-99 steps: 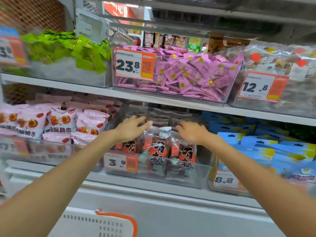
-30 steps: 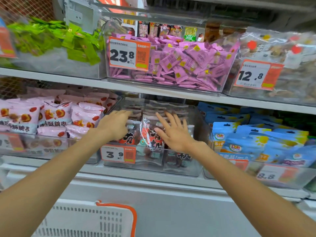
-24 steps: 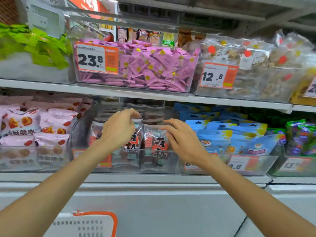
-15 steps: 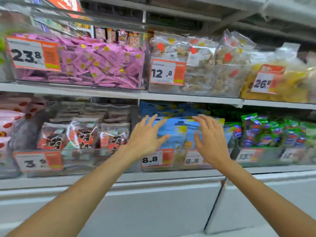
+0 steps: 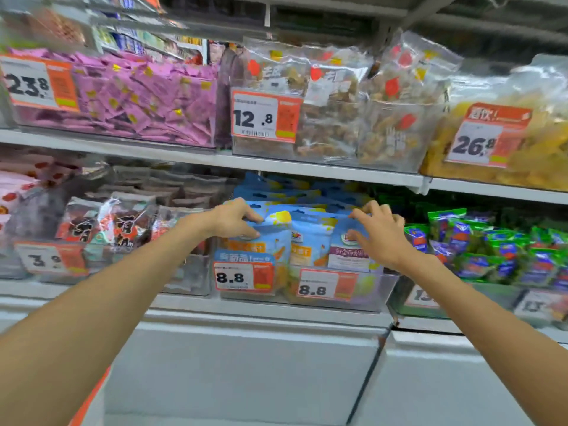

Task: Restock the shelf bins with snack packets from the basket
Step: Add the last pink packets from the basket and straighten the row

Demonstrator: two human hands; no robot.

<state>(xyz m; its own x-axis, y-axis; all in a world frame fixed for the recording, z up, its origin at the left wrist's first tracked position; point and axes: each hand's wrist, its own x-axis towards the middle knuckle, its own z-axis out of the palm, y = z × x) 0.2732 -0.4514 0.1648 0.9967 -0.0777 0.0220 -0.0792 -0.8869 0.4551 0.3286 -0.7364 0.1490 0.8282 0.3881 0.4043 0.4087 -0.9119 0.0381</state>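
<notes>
The blue snack packets (image 5: 278, 238) stand upright in rows in a clear bin (image 5: 381, 290) on the lower shelf, behind two orange price tags reading 8.8. Half a second ago both hands hovered with fingers spread in front of this bin; now they have closed in on the front row. The left hand (image 5: 233, 219) pinches the top edge of the leftmost front packet, thumb in front and fingers curled over the back. The right hand (image 5: 381, 235) reaches over the rightmost front packet (image 5: 347, 250), fingertips at its top edge and thumb on its face; motion blur makes it hard to say whether it truly grips or only touches. Both forearms stretch up from the lower corners, bare, wrists slightly bent down. The view has also swung right: the dark red packets (image 5: 123, 222) now sit left of the hands, and green packets (image 5: 491, 247) fill the bin just to the right. An orange sliver (image 5: 89, 398) shows at the bottom left edge.
</notes>
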